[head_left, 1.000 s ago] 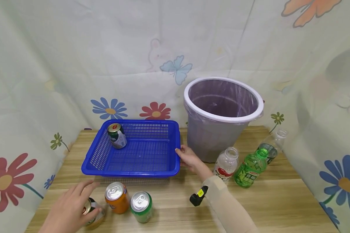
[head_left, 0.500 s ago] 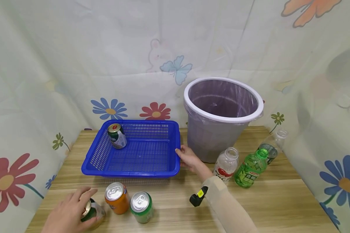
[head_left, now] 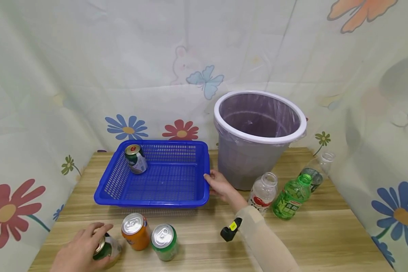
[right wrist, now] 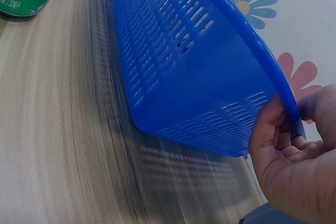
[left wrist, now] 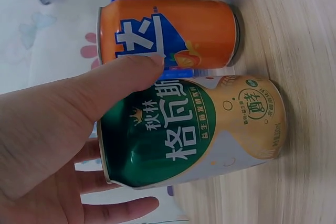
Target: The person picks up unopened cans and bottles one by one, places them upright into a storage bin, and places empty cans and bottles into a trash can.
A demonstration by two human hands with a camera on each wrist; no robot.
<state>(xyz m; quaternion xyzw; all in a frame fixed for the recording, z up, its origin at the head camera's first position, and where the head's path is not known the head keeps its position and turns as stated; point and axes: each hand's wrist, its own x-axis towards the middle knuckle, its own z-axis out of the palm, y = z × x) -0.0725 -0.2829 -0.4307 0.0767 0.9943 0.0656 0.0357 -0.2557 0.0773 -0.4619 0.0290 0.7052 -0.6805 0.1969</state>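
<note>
My left hand (head_left: 81,247) is wrapped around a green, white and gold drink can (left wrist: 184,129) that stands at the table's front left. In the left wrist view the thumb lies along the can's side and the other fingers are partly hidden behind it. An orange soda can (head_left: 136,231) is right beside it, then a green can (head_left: 164,241). With the right hand (head_left: 221,184) I pinch the right rim of a blue plastic basket (head_left: 204,189), thumb on top and fingers curled under. Inside the basket's back left corner leans another green and white can (head_left: 136,158).
A grey trash bin (head_left: 244,162) with a white rim and clear liner stands right of the basket. Before it are a clear bottle with a red label (head_left: 262,192), a green bottle (head_left: 292,196) and another clear bottle (head_left: 316,170). A flowered curtain hangs behind.
My left hand has come in closer around the green and gold can, its fingers bending more. The right hand and the basket have stayed in place.
</note>
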